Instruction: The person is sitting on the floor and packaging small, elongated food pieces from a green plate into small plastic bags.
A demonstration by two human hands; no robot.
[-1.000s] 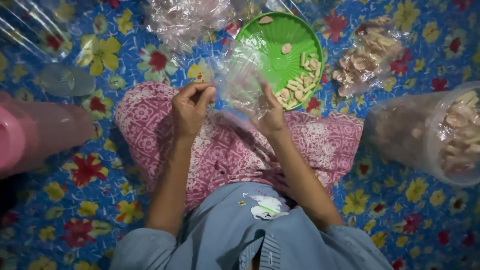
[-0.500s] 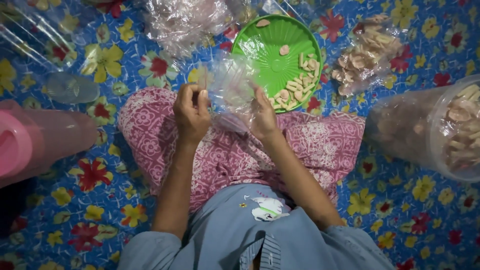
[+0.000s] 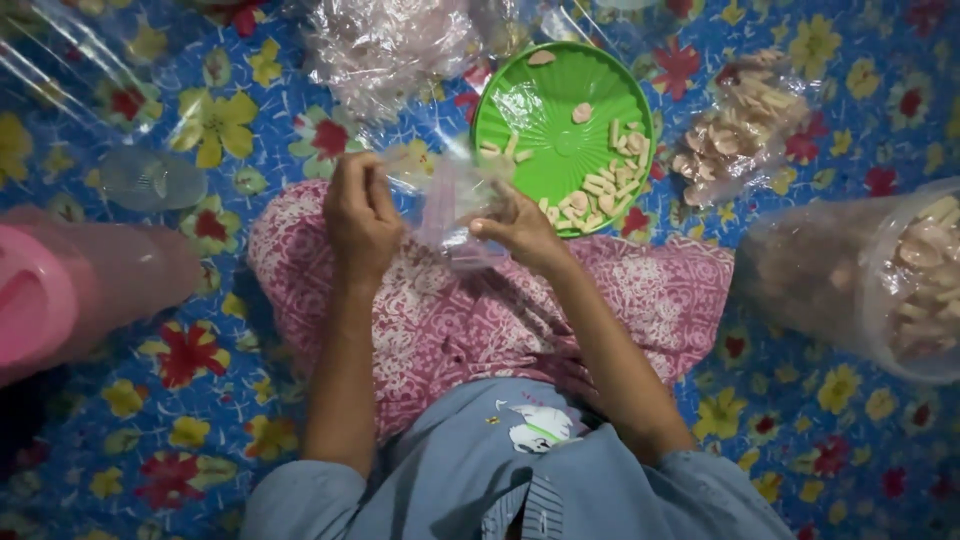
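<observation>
My left hand [image 3: 360, 215] and my right hand [image 3: 515, 228] both grip a small clear plastic bag [image 3: 450, 205], held over my lap in pink patterned cloth. The left hand pinches the bag's left edge, the right hand holds its right side. Just beyond the bag lies a round green plate [image 3: 560, 100] carrying several pale cracker pieces [image 3: 600, 185] along its near right rim. Whether the bag holds any pieces is unclear.
A filled clear bag of crackers [image 3: 740, 125] lies right of the plate. A big clear container of crackers [image 3: 900, 280] lies at the right edge. Crumpled clear bags [image 3: 385, 45] sit at the top, a pink jug [image 3: 70, 290] at the left, on a blue flowered mat.
The view has shifted slightly. Both hands have come a little lower and left with the bag, and the right hand has turned at the bag's side.
</observation>
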